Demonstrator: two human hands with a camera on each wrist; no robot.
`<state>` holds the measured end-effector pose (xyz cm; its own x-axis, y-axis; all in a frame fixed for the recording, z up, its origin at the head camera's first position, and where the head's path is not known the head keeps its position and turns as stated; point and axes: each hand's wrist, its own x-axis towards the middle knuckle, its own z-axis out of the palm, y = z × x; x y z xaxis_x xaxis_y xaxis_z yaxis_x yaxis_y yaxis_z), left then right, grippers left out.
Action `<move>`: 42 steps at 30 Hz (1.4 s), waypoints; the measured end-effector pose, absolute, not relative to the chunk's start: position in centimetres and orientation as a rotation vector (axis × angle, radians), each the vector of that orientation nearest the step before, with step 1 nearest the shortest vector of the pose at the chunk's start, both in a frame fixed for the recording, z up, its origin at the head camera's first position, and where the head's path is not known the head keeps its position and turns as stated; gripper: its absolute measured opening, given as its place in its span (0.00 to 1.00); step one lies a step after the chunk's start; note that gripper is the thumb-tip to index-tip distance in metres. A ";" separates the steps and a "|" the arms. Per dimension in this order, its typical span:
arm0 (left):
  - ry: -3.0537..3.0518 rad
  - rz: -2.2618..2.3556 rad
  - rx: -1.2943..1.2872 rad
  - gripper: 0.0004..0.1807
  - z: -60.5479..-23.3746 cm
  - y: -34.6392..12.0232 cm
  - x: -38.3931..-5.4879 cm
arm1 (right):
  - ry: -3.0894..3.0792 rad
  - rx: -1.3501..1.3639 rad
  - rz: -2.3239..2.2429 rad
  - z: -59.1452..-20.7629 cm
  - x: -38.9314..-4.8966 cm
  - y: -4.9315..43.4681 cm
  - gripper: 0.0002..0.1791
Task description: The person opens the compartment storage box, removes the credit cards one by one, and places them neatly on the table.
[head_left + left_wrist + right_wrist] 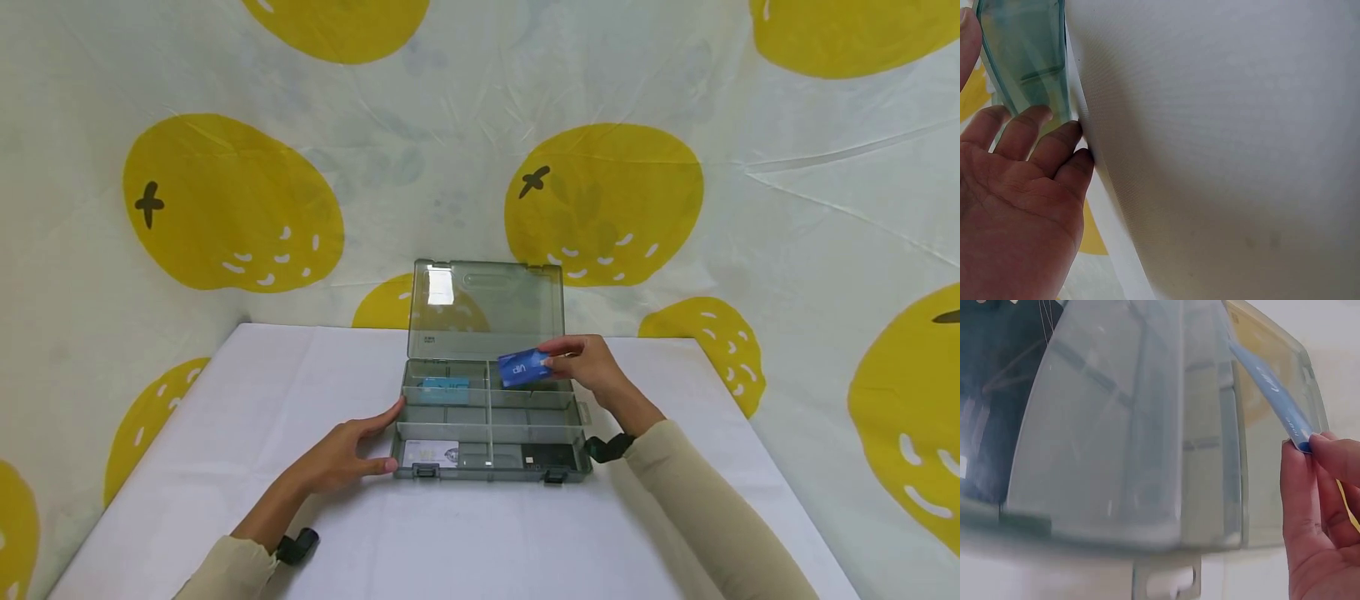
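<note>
My right hand pinches a blue VIP card between thumb and fingers. The card is tilted over the back right compartment of a clear grey divided plastic box. In the right wrist view, the blue card appears nearly edge-on, held at one end. My left hand touches the box's left side with thumb and fingers spread; the left wrist view shows its fingertips by the box wall. Inside the box lie a light blue card at back left, a white card at front left and a black card at front right.
The box's transparent lid stands raised at the back. Beneath the box is a table with a white cover. Behind it hangs a pale cloth with large yellow fruit prints. Two latches stick out at the box's front.
</note>
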<state>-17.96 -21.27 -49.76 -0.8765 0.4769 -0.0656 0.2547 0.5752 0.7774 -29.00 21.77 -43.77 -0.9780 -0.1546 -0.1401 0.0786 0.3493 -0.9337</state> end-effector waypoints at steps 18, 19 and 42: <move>2.577 1.178 0.661 0.55 -49.8 -21.6 -18.0 | 2.325 0.242 -1.876 -44.6 -29.8 28.8 0.25; 2.574 1.178 0.654 0.55 -49.8 -21.6 -18.0 | 2.312 0.260 -1.891 -44.7 -29.9 29.1 0.25; 2.555 1.198 0.640 0.55 -49.8 -21.4 -18.0 | 2.158 0.604 -1.997 -47.1 -30.7 33.4 0.23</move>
